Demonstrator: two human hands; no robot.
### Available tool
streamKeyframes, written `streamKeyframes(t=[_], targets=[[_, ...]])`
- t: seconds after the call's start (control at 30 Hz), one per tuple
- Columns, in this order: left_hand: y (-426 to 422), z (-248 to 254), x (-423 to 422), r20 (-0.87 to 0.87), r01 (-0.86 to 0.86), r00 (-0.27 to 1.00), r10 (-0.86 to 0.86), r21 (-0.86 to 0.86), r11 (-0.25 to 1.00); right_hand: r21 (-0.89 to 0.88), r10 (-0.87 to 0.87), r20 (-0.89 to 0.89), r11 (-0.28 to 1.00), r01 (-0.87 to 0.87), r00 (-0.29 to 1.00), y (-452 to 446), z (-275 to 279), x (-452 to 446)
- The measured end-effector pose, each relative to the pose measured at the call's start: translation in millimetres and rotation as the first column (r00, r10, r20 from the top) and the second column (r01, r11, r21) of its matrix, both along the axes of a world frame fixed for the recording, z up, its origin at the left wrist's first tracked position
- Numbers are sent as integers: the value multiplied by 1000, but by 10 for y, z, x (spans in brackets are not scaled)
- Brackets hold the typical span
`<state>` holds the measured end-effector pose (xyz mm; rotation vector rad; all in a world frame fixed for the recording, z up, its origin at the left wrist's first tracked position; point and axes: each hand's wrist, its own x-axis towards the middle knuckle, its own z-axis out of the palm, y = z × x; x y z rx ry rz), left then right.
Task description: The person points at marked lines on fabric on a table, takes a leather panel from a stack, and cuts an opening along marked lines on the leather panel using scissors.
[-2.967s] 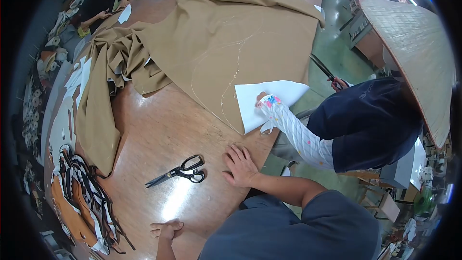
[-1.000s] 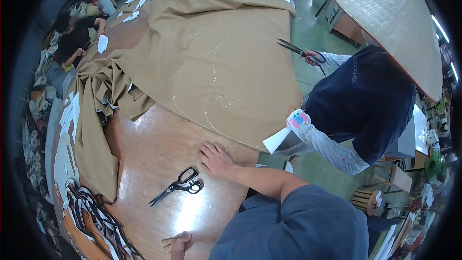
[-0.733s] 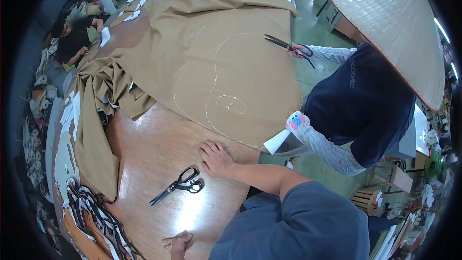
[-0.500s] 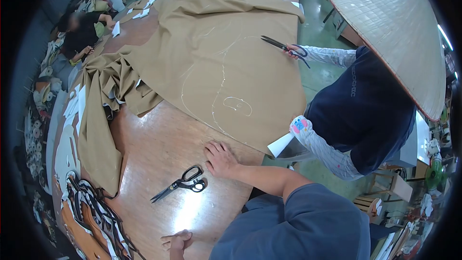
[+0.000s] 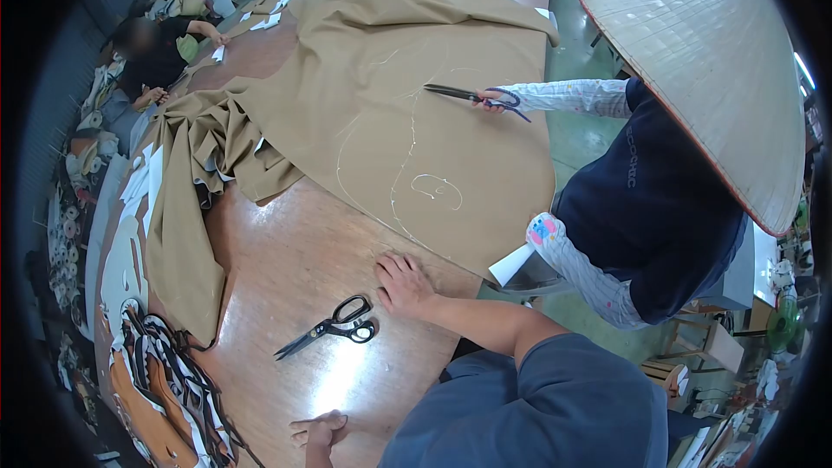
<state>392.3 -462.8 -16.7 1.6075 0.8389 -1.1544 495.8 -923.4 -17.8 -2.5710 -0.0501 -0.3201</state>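
Wooden table (image 5: 273, 264), reddish-brown and glossy, fills the middle. Large brown sheet (image 5: 472, 152) of material across its far half: bunched in folds at left, flatter at right, pale loops and lines drawn on it. Cloth or leather, cannot tell.

Near co-worker (image 5: 672, 182), dark top, quilted pale sleeves, stands at the right edge. Second co-worker (image 5: 156, 61), dark top, at the far left edge. Conical hat (image 5: 693, 78) on the near one.

Heap of cut pieces (image 5: 156, 390), orange-brown, white and black strips, lies at lower left.

Co-worker's shears (image 5: 451, 90), dark, gripped in that person's right hand (image 5: 491, 102), blades nearly together, pointing left over the sheet near a drawn line; contact unclear.

Black-handled scissors (image 5: 324, 328) lie on the table between the wearer's two hands, touching neither. Blades together, tips toward lower left, finger loops toward upper right.

Wearer's right hand (image 5: 405, 284): palm down on the wood, fingers loosely spread, grasping nothing, just beyond the loops. Wearer's left hand (image 5: 319, 427): low on the table, thumb out, fingers loosely extended, nothing seen in its grasp; underside hidden.

White piece (image 5: 511, 265) juts from beside the co-worker's left cuff (image 5: 543, 228); hold on it hidden.
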Motion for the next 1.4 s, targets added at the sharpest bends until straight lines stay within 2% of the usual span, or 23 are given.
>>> streamKeyframes(t=[0.23, 0.33, 0.4, 0.47, 0.53, 0.63, 0.73, 0.83, 0.93, 1.03, 1.1, 1.2, 1.33, 1.4], targets=[[-68, 77, 29, -11, -4, 1000, 4, 9, 1000, -27, -1, -7, 1000, 1, 1000, 2, -23, 0], [-137, 162, 19, 37, 4, 999, -6, 64, 998, -29, 7, -22, 1000, -7, 1000, -2, 2, 3], [-442, 506, 72, 64, 21, 997, -34, 193, 981, -33, 7, -29, 999, -8, 1000, 2, -2, 8], [-374, 428, 76, 63, 51, 996, -62, 169, 984, -38, 9, -28, 999, -10, 1000, 0, -16, 14], [51, -44, 39, 41, 88, 995, -87, -8, 996, -49, 9, -28, 999, -10, 1000, 3, -19, 20], [-123, 147, 45, 76, 40, 996, -45, 55, 998, -63, 6, -23, 998, -8, 1000, 20, -29, 20], [-196, 245, 60, 85, 68, 994, -76, 90, 994, -55, 3, -14, 998, -4, 1000, 25, -48, 29], [110, -181, -15, 51, 37, 998, -44, 131, 991, -50, 7, -22, 999, -9, 1000, 21, -31, 28], [246, -337, -37, 22, 31, 999, -33, 88, 996, -41, 13, -21, 999, -14, 1000, 34, -23, 43], [60, -120, 6, 41, -6, 999, 2, 100, 995, -39, 11, -27, 999, -12, 1000, 27, -47, 39], [-75, 7, 24, 57, 16, 998, -26, 172, 985, -44, 5, -35, 999, -7, 999, 45, -63, 42], [-26, -63, 3, 55, 17, 998, -31, 237, 971, -36, 6, -42, 999, -7, 999, 41, -47, 38], [264, -387, -55, 46, 37, 998, -44, 151, 988, -40, 4, -47, 999, -6, 999, 47, -47, 34], [225, -274, -32, 32, 7, 999, -9, 55, 998, -51, 3, -42, 999, -6, 999, 44, -55, 35]])
